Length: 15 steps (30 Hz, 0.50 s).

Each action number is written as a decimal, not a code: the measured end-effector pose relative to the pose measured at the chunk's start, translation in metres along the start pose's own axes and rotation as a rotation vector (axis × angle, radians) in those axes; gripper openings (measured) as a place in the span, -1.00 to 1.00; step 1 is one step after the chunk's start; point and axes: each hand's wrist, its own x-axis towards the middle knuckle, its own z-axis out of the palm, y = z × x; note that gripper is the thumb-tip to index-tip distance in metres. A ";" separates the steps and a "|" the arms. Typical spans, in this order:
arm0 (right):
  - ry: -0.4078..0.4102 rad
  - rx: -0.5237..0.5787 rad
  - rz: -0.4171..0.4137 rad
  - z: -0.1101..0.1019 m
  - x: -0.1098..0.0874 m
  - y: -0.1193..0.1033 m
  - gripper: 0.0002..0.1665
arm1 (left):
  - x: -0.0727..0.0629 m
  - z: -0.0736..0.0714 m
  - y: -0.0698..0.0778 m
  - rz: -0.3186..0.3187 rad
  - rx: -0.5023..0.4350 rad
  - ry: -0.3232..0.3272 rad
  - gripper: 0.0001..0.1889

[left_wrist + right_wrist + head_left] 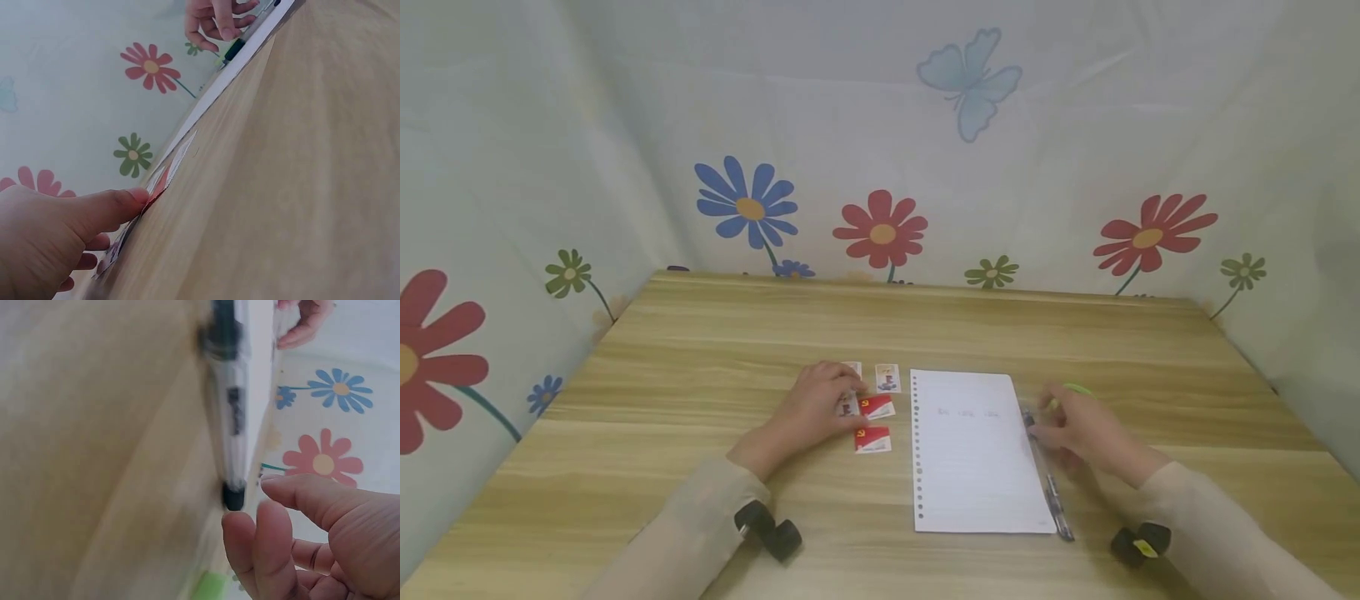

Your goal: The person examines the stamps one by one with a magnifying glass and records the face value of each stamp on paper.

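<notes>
My left hand [812, 407] rests at the left of a group of small printed stamp-like cards, its thumb touching a red-and-white card [876, 407] and its fingers partly covering the cards beside it. Another red-and-white card [872, 440] lies just below the thumb, and a pale printed card [887, 378] lies above. Along the right edge of a white punched sheet of paper [973, 475] lies a clear-barrelled pen [230, 425] with black ends. My right hand [306, 537] hovers by the pen's black end, thumb and fingers apart, holding nothing.
A bright green object [1078, 389] lies beyond my right hand, mostly hidden by it. The wooden table [760, 321] reaches back to a flower-printed curtain [1030, 200]. Faint small marks sit on the upper part of the paper.
</notes>
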 end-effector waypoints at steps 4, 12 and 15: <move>0.011 -0.013 0.005 -0.008 -0.004 0.002 -0.57 | 0.001 0.000 0.000 -0.001 -0.006 -0.012 -0.57; 0.026 -0.008 0.020 -0.019 -0.011 0.009 -0.55 | 0.001 -0.001 0.001 -0.012 -0.004 -0.035 -0.57; 0.035 -0.005 0.023 -0.023 -0.015 0.012 -0.58 | 0.001 -0.001 0.000 -0.009 0.000 -0.036 -0.57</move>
